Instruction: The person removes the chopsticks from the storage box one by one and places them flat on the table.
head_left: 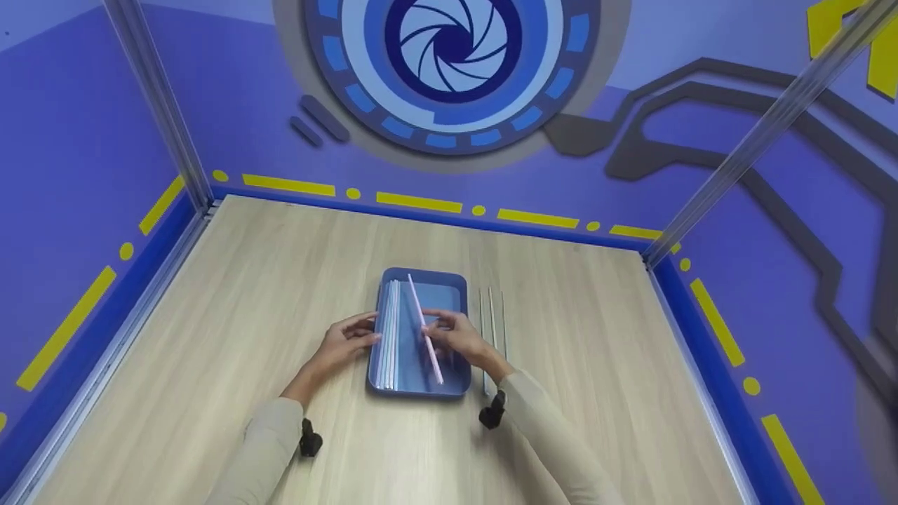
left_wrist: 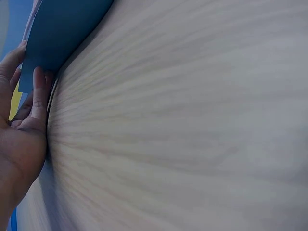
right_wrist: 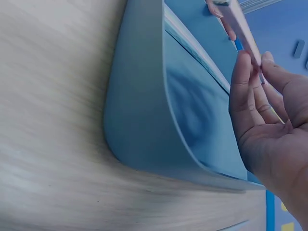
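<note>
A blue rectangular tray (head_left: 442, 294) rests on the table. Along its left inner side lie several long, thin white and pale-blue sticks (head_left: 388, 344). Over the tray, my right hand (head_left: 459, 337) pinches a long pink stick (head_left: 433, 361) between thumb and fingertips; it slants with its far end to the left. The right wrist view shows the pinched stick (right_wrist: 243, 31) above the tray floor, its near end flat and pale. My left hand (head_left: 342, 345) touches the tray's left wall, fingers fairly straight, fingertips right at the rim.
Thin metal rods (head_left: 492, 308) lie on the table just right of the tray, partly behind my right wrist. The wooden table (head_left: 302, 266) is bounded by blue-purple panels (head_left: 238, 84) and metal posts (head_left: 158, 91) at its back corners.
</note>
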`<state>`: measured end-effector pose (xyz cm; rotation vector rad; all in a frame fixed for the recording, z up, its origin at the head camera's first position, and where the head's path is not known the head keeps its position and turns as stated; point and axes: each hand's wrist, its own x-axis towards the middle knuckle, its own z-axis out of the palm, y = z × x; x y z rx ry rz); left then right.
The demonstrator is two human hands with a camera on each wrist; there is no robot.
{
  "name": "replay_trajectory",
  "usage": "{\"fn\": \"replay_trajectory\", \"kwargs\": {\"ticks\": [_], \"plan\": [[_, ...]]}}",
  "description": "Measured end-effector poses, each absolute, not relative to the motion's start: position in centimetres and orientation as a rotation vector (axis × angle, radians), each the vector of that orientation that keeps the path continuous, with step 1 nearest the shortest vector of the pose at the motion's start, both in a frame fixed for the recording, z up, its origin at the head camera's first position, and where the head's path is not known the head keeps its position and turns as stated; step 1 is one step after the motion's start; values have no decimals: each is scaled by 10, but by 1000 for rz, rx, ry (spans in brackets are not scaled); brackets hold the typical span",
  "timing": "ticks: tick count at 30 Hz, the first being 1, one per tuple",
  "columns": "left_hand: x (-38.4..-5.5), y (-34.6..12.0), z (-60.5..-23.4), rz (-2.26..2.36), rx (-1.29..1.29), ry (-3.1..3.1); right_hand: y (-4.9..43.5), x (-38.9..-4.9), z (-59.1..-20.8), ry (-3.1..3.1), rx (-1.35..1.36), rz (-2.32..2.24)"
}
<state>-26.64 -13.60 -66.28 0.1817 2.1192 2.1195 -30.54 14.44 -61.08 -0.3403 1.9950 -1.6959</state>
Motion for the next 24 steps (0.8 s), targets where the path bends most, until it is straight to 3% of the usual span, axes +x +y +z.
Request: {"fn": "replay_trajectory", "kwargs": {"ticks": [24], "plan": [[-266, -137, -661, 2149, 193, 2081, 201, -302, -598, 2075, -262, -1870]]}}
